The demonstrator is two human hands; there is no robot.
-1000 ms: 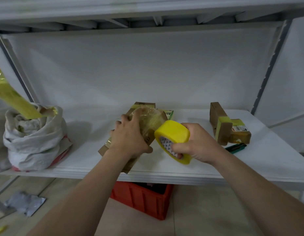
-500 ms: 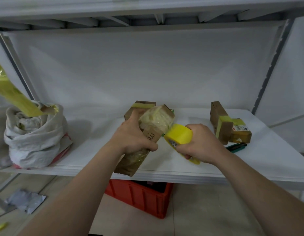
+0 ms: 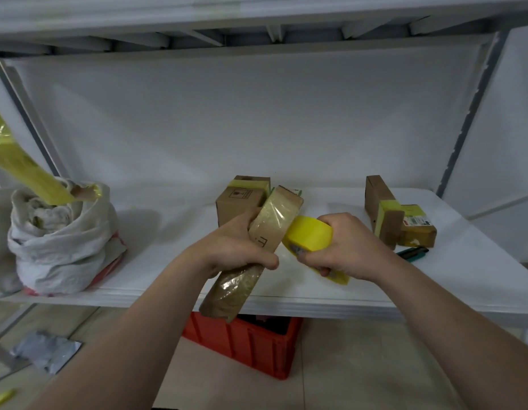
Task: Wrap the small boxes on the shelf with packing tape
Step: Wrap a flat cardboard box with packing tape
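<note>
My left hand [image 3: 237, 247] grips a long cardboard box [image 3: 274, 217] around its middle and holds it tilted over the front of the white shelf [image 3: 464, 276]. Shiny tape covers both ends of this box. My right hand [image 3: 345, 250] grips a yellow tape roll [image 3: 311, 233] pressed against the box's right side. Behind stands a small box [image 3: 239, 196] with a yellow tape band. At the right lie two taped boxes [image 3: 387, 214], one leaning on the other.
A white bag [image 3: 61, 241] with a yellow tape strip [image 3: 20, 167] rising from it sits on the shelf's left end. A green and black pen-like tool [image 3: 412, 252] lies by the right boxes. A red crate [image 3: 250, 341] stands on the floor below the shelf.
The long box has been turned from lying low to more upright, its lower end now past the shelf edge. The tape roll moved right and round the box's side.
</note>
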